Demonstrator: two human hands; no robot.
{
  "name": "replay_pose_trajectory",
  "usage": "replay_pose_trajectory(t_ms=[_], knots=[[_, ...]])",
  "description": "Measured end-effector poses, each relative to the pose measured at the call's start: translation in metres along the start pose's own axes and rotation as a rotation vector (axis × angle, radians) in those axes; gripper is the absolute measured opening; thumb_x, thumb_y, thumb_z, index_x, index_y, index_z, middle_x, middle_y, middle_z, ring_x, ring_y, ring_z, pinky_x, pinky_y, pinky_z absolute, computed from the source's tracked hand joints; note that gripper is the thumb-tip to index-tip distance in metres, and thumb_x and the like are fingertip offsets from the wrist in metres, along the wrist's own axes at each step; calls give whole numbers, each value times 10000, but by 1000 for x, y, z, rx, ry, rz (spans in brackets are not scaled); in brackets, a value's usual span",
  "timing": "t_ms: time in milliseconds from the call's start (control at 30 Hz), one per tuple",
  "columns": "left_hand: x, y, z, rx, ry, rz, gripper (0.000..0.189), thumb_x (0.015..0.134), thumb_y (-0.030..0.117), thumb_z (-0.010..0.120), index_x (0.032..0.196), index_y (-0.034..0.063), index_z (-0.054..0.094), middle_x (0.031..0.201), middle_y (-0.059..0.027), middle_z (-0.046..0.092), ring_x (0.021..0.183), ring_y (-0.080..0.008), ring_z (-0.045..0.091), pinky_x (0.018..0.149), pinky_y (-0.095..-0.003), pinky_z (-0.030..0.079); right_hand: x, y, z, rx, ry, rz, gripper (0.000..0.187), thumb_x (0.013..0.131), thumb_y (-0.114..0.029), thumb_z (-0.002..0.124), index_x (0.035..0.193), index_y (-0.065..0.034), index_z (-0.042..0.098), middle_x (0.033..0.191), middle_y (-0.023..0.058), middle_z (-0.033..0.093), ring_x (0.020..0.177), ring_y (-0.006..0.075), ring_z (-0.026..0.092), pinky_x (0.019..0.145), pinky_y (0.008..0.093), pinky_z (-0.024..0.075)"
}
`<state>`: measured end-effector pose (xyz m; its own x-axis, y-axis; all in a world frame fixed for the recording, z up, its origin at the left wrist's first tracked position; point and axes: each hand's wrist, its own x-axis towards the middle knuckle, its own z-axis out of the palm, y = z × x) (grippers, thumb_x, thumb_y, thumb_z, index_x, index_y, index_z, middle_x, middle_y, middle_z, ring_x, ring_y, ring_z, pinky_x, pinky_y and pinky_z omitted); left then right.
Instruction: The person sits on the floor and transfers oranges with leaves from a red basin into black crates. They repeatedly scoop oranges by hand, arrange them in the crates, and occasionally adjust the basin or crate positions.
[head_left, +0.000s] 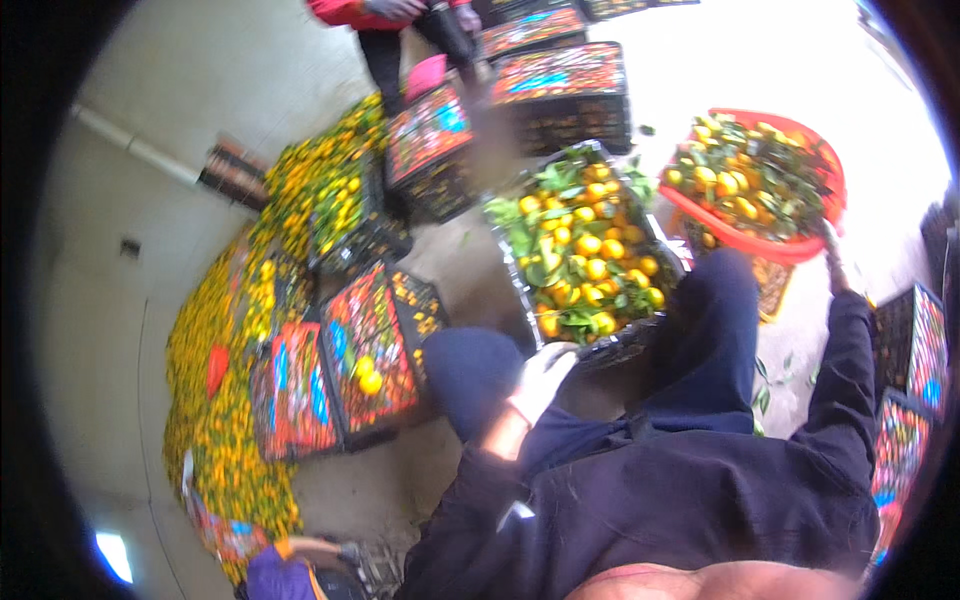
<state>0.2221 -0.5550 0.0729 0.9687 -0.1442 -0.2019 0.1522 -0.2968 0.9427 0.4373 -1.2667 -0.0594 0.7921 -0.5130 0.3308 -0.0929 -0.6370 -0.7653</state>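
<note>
Before my knees sits a black plastic crate (630, 346) with a clear plastic lining, heaped with orange citrus fruits (589, 244) and green leaves. My left hand (544, 379), in a white glove, is at the crate's near left corner, its fingers bent over the rim. On the right, my right hand (831, 244) grips the near right rim of a red plastic basket (795, 251). The basket holds leafy citrus fruits (726, 184) and stands above a yellow-edged container (772, 289), which it partly hides.
Printed covers top black crates at left (367, 337), far side (559, 71) and right (930, 352). A large heap of citrus (225, 420) lies along the wall. One person (382, 37) stands at the far side; another person's purple sleeve (277, 574) shows bottom left. Loose leaves (763, 375) litter the floor.
</note>
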Motion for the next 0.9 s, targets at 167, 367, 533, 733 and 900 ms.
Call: replay_pose_trajectory(t_ms=[167,367,533,733,900], knots=[[2,3,0,-172,-34,-98,281,1003,154,601,1232,-5,639,1163,-74,685,1035,-154,660,891,-287,514,-11,-19,4,37,44,23,913,821,-315,818,1510,39,334,1486,159,448,1350,242,428,1125,354,357],[11,-9,-14,-88,-21,-6,257,1013,124,571,1218,-14,639,1167,-100,689,1052,-196,669,946,-310,513,-40,-73,-15,158,2,50,747,861,-338,764,1425,30,439,1367,153,538,1244,235,501,1060,367,412],[25,-9,-11,-115,13,-197,309,974,209,624,1193,-4,666,1101,-95,688,1022,-186,632,907,-305,497,-91,-154,-40,402,-33,-74,541,920,-387,693,1261,25,612,1134,147,687,1035,226,633,913,384,521],[52,9,-4,-16,-163,-210,282,986,154,569,1194,-30,622,1162,-127,648,1034,-252,655,899,-354,544,-193,-170,-84,-44,-133,94,571,985,-419,534,1392,-19,521,1334,208,594,1219,330,571,1034,414,459],[83,1,-7,60,-217,-195,329,997,192,572,1251,-17,588,1200,-118,640,1035,-257,659,882,-362,537,-278,-105,-43,238,-80,423,550,978,-416,555,1314,18,586,1323,214,616,1257,331,567,1069,392,437]])
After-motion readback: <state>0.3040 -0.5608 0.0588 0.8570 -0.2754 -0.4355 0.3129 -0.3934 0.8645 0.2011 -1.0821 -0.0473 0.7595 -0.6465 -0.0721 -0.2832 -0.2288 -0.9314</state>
